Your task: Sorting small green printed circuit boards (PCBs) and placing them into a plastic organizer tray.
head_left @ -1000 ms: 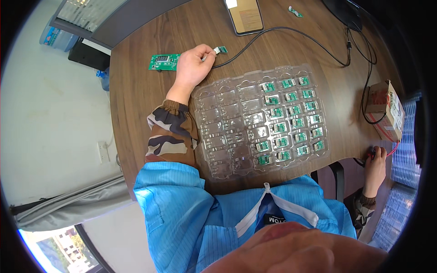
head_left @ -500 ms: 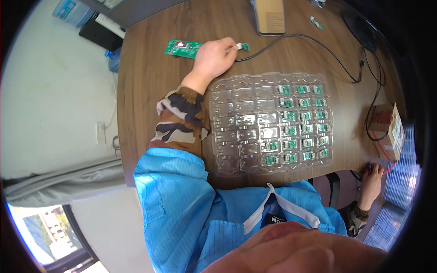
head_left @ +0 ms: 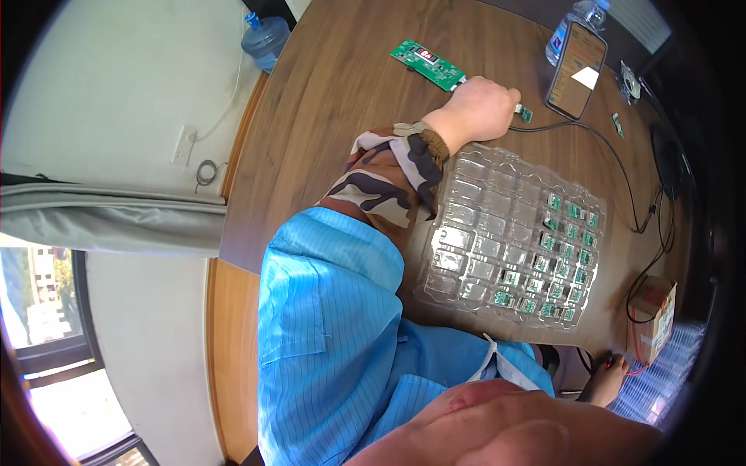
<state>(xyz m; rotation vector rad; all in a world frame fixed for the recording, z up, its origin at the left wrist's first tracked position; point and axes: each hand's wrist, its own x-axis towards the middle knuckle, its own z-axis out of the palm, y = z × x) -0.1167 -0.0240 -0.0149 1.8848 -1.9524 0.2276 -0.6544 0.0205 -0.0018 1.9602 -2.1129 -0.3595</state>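
Head view: a small green connector module (head_left: pixel 525 114) is pinched in the clenched left hand (head_left: pixel 478 109), far of the clear plastic blister tray (head_left: pixel 466 233). Only its right columns are filled; the left pockets remain empty. The right hand's (head_left: pixel 608 380) grip cannot be told.

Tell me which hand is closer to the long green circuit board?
Left. The left hand lies right beside the long green circuit board; the right hand is far off, at the table's near edge.

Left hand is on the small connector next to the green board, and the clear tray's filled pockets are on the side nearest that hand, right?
Not quite. In the head view the left hand is at the connector by the green board, but the clear tray has its filled pockets along the far side from that hand.
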